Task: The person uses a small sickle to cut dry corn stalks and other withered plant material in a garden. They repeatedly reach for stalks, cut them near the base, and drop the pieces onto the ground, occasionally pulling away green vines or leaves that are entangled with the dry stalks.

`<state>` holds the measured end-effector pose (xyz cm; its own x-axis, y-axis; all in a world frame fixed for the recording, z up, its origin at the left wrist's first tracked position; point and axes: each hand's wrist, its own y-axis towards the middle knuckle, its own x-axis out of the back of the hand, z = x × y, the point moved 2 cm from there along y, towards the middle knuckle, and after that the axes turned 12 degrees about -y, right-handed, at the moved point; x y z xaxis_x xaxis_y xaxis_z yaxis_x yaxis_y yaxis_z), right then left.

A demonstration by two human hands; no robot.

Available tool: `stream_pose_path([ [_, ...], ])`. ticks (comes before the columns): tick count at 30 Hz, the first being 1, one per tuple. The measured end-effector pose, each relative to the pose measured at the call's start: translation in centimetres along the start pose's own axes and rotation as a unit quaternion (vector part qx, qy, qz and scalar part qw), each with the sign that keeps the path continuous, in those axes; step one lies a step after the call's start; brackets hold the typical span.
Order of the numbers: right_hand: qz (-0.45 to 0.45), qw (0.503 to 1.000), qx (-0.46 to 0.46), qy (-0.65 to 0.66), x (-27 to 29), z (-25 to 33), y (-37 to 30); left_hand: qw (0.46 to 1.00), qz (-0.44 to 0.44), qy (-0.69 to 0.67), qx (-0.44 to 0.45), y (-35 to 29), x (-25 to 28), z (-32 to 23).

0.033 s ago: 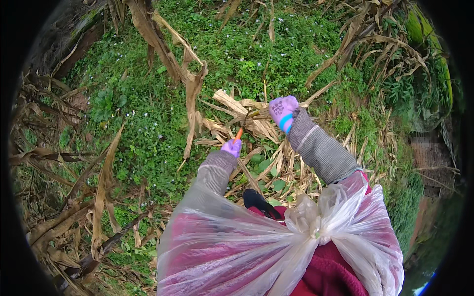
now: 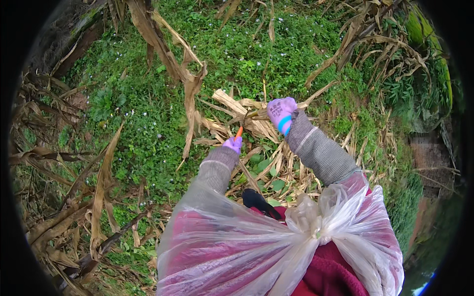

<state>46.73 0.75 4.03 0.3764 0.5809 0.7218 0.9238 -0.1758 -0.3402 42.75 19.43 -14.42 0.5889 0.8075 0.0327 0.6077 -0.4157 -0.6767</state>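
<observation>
Down among the weeds: right hand [image 2: 281, 113] in a purple glove, grip closed on a bundle of dry stalks [image 2: 247, 118] lying crosswise, long axis running left from the fist. Just below and left, left hand [image 2: 233, 144], grip closed around one orange-handled tool [image 2: 239, 131] pointing up toward that bundle, near but not touching. Two gloved hands, one tool, one held bundle.

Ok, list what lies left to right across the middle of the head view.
Dry brown leaf → hanging dry stalk → left hand holding an orange-handled tool → right hand gripping dry husks → green plants.
</observation>
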Motion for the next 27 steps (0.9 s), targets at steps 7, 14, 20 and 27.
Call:
stream_pose_path([
  [7, 0.116, 0.985, 0.099, 0.08, 1.8, 0.8, -5.4, 0.933, -0.06, -0.32, 0.156, -2.8, -4.4, 1.8],
  [14, 0.135, 0.919, 0.097, 0.358, -16.4, 3.7, -10.0, 0.923, -0.177, -0.323, 0.109, -10.9, -2.2, 18.7],
  [20, 0.161, 0.921, 0.103, 0.341, -18.7, 0.1, -12.1, 0.963, -0.056, 0.197, 0.178, -10.3, -4.2, 7.2],
  [27, 0.129, 0.895, 0.166, 0.394, -16.5, 1.6, -10.0, 0.959, -0.25, -0.119, 0.06, -16.6, -3.0, 14.0],
])
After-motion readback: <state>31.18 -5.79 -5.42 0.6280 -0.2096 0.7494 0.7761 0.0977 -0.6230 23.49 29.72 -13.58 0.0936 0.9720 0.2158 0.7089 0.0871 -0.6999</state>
